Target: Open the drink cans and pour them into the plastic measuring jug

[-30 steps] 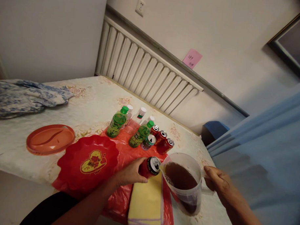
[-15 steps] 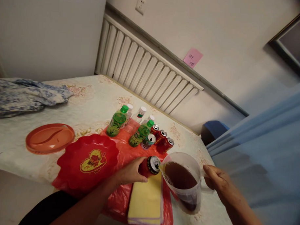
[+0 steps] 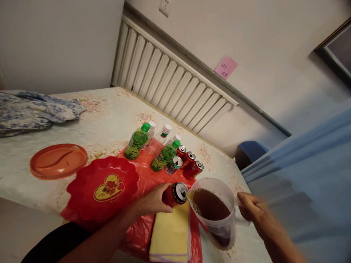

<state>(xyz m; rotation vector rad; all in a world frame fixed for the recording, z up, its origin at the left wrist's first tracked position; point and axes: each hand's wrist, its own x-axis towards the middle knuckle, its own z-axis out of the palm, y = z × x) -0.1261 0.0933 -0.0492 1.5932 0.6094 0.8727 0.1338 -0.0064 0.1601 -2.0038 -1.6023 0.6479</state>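
My left hand (image 3: 154, 201) is wrapped round a red and black drink can (image 3: 173, 195) with its tab top opened. In my right hand (image 3: 252, 208) is the handle of a clear plastic measuring jug (image 3: 218, 225), tilted toward the can. Dark brown liquid (image 3: 210, 205) with some bubbles fills a good part of the jug. The jug's spout meets the can's top at the opening; whether liquid is running there is hard to make out. Below the can lies a folded yellow cloth (image 3: 171, 235) on a red plastic sheet (image 3: 139, 233).
A red scalloped tray (image 3: 84, 182) and an orange oval lid (image 3: 59, 167) lie to the left. Behind the can stand green bottles (image 3: 137, 143), clear white-capped bottles (image 3: 157, 144), red cans (image 3: 193, 170) and a green-white can (image 3: 173, 166). Crumpled patterned fabric (image 3: 29, 113) rests far left.
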